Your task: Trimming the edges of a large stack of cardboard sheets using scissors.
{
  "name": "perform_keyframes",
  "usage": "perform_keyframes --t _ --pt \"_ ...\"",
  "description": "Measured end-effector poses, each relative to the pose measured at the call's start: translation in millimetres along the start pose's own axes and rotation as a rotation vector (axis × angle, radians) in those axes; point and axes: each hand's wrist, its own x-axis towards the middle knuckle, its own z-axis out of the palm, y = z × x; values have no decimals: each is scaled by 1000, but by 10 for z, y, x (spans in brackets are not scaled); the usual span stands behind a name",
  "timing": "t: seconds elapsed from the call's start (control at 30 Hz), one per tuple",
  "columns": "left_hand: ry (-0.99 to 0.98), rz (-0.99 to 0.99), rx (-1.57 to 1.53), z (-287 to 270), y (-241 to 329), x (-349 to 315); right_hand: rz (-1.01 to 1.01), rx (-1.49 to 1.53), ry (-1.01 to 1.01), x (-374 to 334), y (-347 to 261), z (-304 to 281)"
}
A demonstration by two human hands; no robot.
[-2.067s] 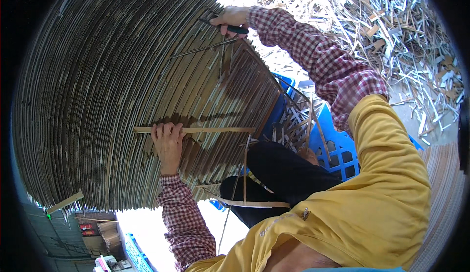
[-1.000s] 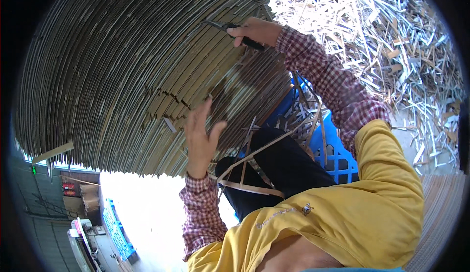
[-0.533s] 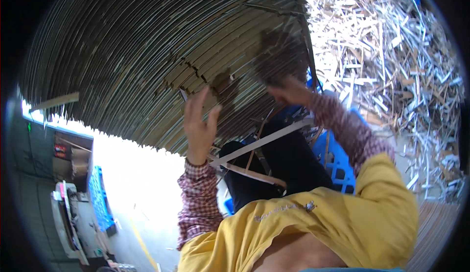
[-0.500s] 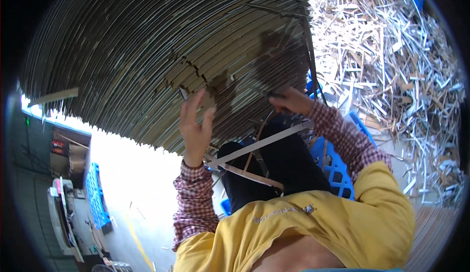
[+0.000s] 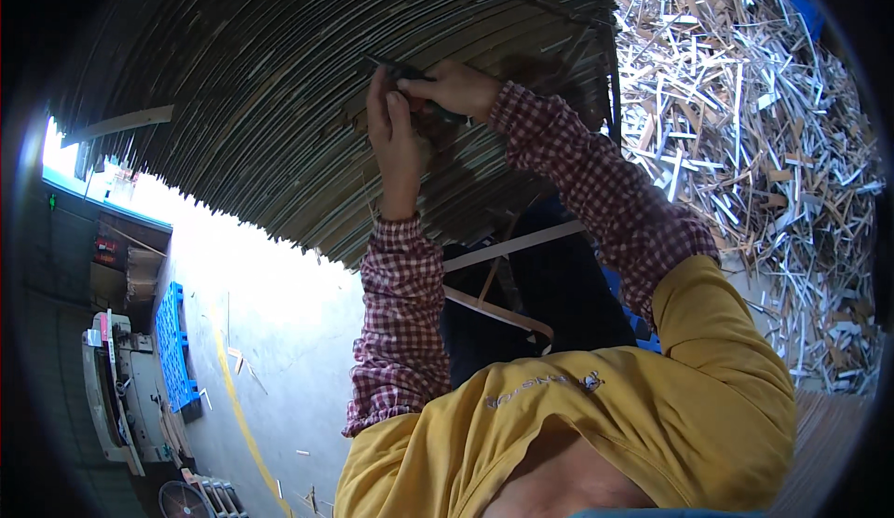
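Observation:
A large stack of thin, layered sheets [image 5: 270,145], like cardboard, fills the upper left and middle, its rough edges facing me. My right hand [image 5: 452,89] is closed around a dark hand tool [image 5: 414,74] with a pointed tip; its exact kind is unclear. That tip reaches the sheet edges. Close beside it, my left hand [image 5: 399,145] is raised against the stack, fingers stretched upward and thumb a little apart. I see nothing held in it, though the fingertips partly overlap the tool. Below my hands, pale strips [image 5: 507,248] lie across my dark-trousered legs.
A big heap of cut strips [image 5: 745,145] covers the floor at right. At left stand a blue pallet [image 5: 171,346] and a pale machine [image 5: 121,388]. A yellow line [image 5: 237,406] runs along the floor, with a fan [image 5: 182,499] near the lower left.
Both hands have moved up and away from me along the stack. The right hand came left with the dark tool, so the hands are now side by side.

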Motion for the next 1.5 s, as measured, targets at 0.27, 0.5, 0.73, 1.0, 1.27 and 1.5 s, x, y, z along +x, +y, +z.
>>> perform_keyframes --t 0.27,0.5,0.73,1.0,1.27,1.5 --pt "61 -90 -181 30 -243 71 -215 -172 271 -114 191 463" --pt "64 -356 30 1 -495 -2364 -305 -197 -181 -1923 977 967" --pt "239 -291 -133 -309 -20 -1478 -41 -101 -83 -969 213 281" --pt "-2 -135 -236 -37 -87 -222 109 -9 79 -32 86 169" --pt "-24 -247 127 -21 -525 -1339 94 -218 -12 -1378 689 932" --pt "47 -190 -364 16 -337 -1521 129 -137 -228 -1335 204 249"
